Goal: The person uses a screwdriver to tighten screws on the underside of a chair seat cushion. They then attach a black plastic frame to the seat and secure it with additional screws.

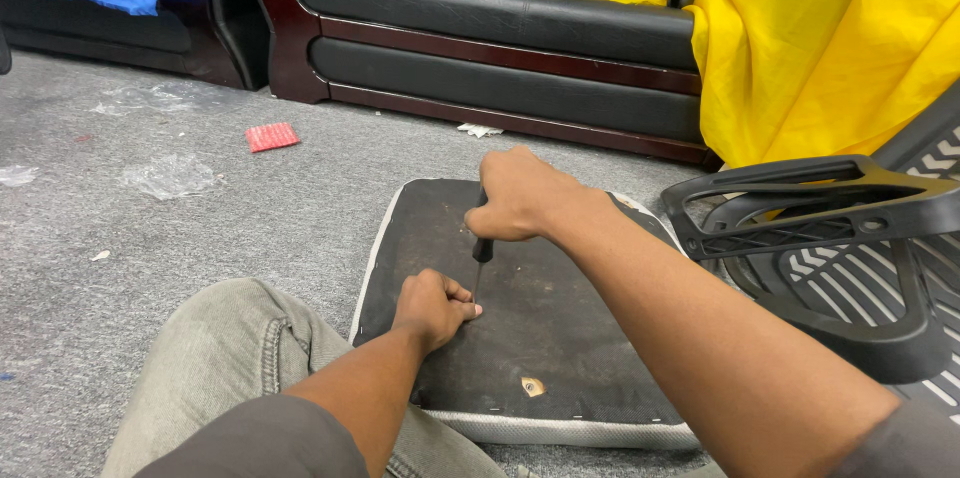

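An upturned chair seat cushion [560,338], black underside with a pale edge, lies on the grey carpet in front of me. My right hand [520,196] is closed around the black handle of a screwdriver [482,246], held upright with its thin shaft pointing down at the cushion's underside. My left hand [433,305] is curled in a fist, resting on the cushion right beside the shaft's lower end, fingers pinched near the tip. What the tip touches is hidden by my left hand.
A black plastic chair back frame [820,238] with an armrest lies at the right. A dark sofa [500,48] with a yellow cloth [810,38] stands behind. A small red packet [271,136] and clear plastic scraps [165,176] lie on the carpet. My knee [240,358] is at lower left.
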